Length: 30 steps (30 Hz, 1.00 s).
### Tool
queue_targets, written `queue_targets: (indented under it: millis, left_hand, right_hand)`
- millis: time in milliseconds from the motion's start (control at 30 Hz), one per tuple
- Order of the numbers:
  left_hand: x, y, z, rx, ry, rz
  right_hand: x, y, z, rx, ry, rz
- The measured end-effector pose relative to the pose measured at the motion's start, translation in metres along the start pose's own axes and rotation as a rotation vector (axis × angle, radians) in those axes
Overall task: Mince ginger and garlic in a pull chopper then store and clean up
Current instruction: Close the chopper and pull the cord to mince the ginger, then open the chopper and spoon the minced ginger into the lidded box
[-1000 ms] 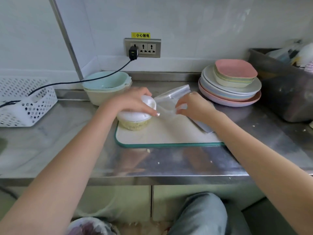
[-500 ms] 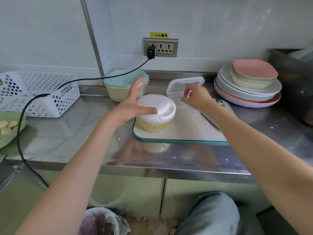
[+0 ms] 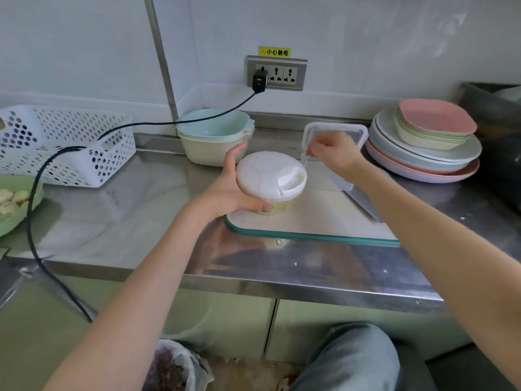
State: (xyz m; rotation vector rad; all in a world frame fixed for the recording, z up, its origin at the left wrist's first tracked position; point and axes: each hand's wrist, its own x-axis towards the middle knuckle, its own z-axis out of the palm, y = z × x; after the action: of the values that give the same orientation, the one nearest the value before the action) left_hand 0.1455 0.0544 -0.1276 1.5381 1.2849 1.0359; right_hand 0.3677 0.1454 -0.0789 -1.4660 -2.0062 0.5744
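At the middle of a steel bench (image 3: pixel 118 221), a white cutting board (image 3: pixel 324 218) with a teal edge carries the pull chopper (image 3: pixel 271 179). Its white lid is on, and pale yellow mince shows through the clear bowl beneath. The left hand (image 3: pixel 231 190) wraps the chopper from nine o'clock, thumb across the front wall and fingers round the back, in a closed grip on the bowl. Half a second ago this hand was flat beside the lid; now it holds the chopper, which seems tipped or lifted off the board. The right hand (image 3: pixel 335 153), at two o'clock from the chopper, pinches the near rim of a clear storage container (image 3: pixel 352 134) with a white-framed lid, and stands it on edge. That container has come more upright than it was a moment ago.

The likely meaning: mincing is finished, and the storing step is starting, with chopper and container brought together for the transfer. The chopper lid must still come off first.

Farther out, stacked colander bowls (image 3: pixel 214 136) sit at eleven o'clock, a white perforated basket (image 3: pixel 64 142) at ten, and a pile of pastel plates (image 3: pixel 425 148) at two. A green bowl of peeled cloves (image 3: pixel 14 201) lies at the far left edge. A black charger cable (image 3: pixel 36 193) crosses the bench.
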Motion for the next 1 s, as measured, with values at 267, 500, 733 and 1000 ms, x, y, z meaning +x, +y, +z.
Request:
queue_targets:
  millis: [267, 500, 733, 1000]
  left_hand:
    - [0.005, -0.012, 0.006, 0.012, 0.091, -0.015]
    - [0.003, -0.009, 0.008, -0.241, 0.128, 0.009]
    - [0.003, -0.003, 0.006, -0.841, 0.06, 0.111]
    - [-0.005, 0.034, 0.027, -1.18, 0.143, -0.122]
  right_hand:
    - [-0.034, -0.024, -0.039, -0.377, 0.068, -0.186]
    - [-0.04, -0.081, 0.02, -0.252, -0.43, -0.072]
    - [-0.03, -0.092, 0.029, 0.061, -0.372, -0.083]
    - [-0.034, -0.113, 0.021, 0.157, -0.263, -0.162]
